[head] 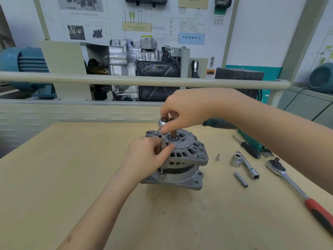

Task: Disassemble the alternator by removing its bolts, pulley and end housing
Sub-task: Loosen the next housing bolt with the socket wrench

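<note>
Two hands work a driver on an alternator standing mid-surface.

The left hand (147,156) pinches the driver's (163,134) knurled shaft at the alternator's (182,159) top housing; the right hand (185,109) grips its round head from above, beside the upright rotor shaft (173,134). To the right on the tan surface (63,168) lie loose sockets (236,160) and a red-handled ratchet (292,184).

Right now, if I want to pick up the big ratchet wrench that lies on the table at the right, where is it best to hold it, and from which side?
Probably grip the ratchet wrench by its red and black handle, coming down from above with the right hand. It lies flat on the table, handle towards you, with bare table around it; the head end lies closer to the sockets.
</note>
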Motion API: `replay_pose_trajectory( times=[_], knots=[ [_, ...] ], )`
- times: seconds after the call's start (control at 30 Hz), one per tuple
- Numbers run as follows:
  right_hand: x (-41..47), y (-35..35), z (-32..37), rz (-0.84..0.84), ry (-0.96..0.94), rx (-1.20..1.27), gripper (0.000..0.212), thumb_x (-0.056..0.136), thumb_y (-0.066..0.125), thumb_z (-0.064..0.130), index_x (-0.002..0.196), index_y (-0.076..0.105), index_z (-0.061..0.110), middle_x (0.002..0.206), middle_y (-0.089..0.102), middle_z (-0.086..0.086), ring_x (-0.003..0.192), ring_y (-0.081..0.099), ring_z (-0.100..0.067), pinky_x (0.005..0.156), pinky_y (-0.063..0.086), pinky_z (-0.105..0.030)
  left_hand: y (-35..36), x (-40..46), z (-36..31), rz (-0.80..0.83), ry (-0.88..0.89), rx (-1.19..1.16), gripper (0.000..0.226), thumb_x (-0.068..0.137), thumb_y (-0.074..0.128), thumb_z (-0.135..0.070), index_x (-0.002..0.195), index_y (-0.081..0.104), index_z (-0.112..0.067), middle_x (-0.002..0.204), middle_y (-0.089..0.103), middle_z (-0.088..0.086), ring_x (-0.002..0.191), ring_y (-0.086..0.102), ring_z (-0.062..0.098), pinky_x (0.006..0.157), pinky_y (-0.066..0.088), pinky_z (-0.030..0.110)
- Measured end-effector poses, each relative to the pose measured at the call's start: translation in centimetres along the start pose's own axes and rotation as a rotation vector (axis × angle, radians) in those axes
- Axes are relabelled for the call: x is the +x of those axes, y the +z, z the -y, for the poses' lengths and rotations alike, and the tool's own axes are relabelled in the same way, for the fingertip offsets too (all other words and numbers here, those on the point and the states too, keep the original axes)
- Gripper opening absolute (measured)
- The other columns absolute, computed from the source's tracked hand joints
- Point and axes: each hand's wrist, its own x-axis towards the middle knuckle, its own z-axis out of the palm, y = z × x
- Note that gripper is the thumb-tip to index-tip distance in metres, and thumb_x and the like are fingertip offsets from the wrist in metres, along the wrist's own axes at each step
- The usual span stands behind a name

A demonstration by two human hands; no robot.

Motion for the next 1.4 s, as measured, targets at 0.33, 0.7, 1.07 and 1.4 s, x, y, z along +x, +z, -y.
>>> replay_pose_trajectory(
  times=[0.33, 0.7, 1.07, 1.4],
  knots=[
    [0.0, -0.2, -0.5, 0.021, -0.021, 0.024, 0.033, 0.088, 0.052, 0.045, 0.108, 0.061, 0.020, 0.087, 0.060, 0.007, 0.069, 0.046, -0.005, 0.061, 0.036, -0.020, 0.0, 0.0, 0.0, -0.023, 0.041, 0.031, 0.049, 0.089, 0.053, -0.035, 0.051, 0.028, -0.018, 0.045, 0.031, -0.006, 0.045, 0.030, 0.009, 0.046, 0.017, 0.023],
    [0.0, 0.0, -1.1, 0.040, -0.059, 0.089, 0.022, 0.090, 0.052, 0.039, 0.097, 0.063, 0.021, 0.081, 0.061, 0.002, 0.060, 0.044, -0.004, 0.059, 0.037, -0.021, -0.4, 0.2, 0.1, 0.059, 0.021, -0.002, 0.050, 0.084, 0.054, -0.047, 0.051, 0.031, -0.018, 0.045, 0.031, -0.007, 0.044, 0.032, 0.008, 0.047, 0.022, 0.024],
    [0.4, 0.5, -1.2, 0.008, 0.036, 0.080, 0.051, 0.083, 0.049, 0.057, 0.074, 0.059, 0.009, 0.057, 0.048, 0.006, 0.050, 0.039, -0.009, 0.049, 0.030, -0.021, -0.5, 0.0, -0.2, 0.016, 0.008, 0.000, 0.050, 0.086, 0.056, -0.030, 0.048, 0.026, -0.020, 0.040, 0.027, -0.003, 0.042, 0.031, 0.011, 0.044, 0.017, 0.023],
    [0.2, 0.1, -1.4, 0.067, -0.070, 0.167, 0.022, 0.090, 0.053, 0.035, 0.092, 0.063, 0.016, 0.083, 0.061, -0.003, 0.061, 0.043, -0.007, 0.061, 0.036, -0.021, -0.6, 0.1, 0.3, 0.051, 0.024, -0.024, 0.046, 0.085, 0.053, -0.045, 0.054, 0.033, -0.018, 0.048, 0.036, -0.006, 0.047, 0.034, 0.009, 0.047, 0.022, 0.025]
  ],
)
